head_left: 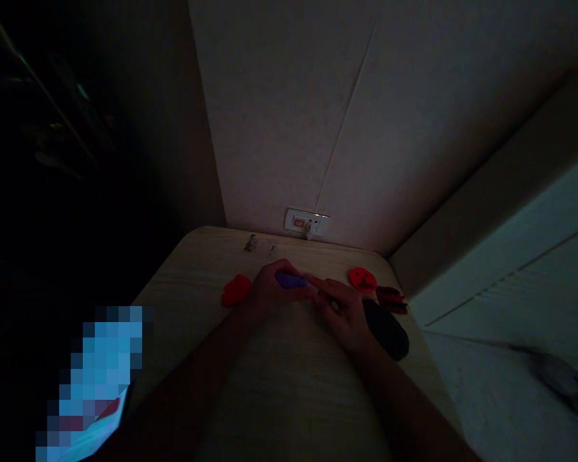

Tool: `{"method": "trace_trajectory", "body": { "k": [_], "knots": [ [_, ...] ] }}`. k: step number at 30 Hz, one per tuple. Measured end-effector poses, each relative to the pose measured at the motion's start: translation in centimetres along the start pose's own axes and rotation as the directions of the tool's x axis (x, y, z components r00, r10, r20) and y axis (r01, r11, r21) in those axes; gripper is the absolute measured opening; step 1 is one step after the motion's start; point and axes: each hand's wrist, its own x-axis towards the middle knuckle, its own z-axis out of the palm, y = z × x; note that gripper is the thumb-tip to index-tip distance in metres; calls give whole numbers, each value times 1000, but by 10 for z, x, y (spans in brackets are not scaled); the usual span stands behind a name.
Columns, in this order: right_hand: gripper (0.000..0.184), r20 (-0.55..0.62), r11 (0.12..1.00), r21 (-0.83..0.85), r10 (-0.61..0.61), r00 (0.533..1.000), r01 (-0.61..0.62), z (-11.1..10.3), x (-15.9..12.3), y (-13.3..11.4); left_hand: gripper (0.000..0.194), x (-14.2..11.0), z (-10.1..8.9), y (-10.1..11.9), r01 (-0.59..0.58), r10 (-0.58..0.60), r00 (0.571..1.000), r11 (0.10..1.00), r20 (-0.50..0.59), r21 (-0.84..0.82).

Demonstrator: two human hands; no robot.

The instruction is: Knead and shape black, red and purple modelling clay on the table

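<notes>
- Purple piece [289, 280]: between the hands over the wood-grained table [274, 391], long axis running left to right, right end slightly nearer.
- Left hand [266, 289]: fingers grasping it.
- Right hand [343, 314]: fingertips by its right end; cannot tell whether gripping.
- Right: flat red disc [359, 276], dark oval [389, 331].
</notes>
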Motion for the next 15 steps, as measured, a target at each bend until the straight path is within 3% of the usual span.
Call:
{"method": "trace_trajectory", "body": {
  "k": [9,15],
  "knots": [
    [45,136,996,-66,63,989,-54,-1,-4,7,41,0,-3,-4,-21,22,999,1000,-27,21],
    [42,142,995,70,55,988,-65,-2,-2,2,40,1,-1,-5,-25,25,999,1000,-47,11]
  ]
}}
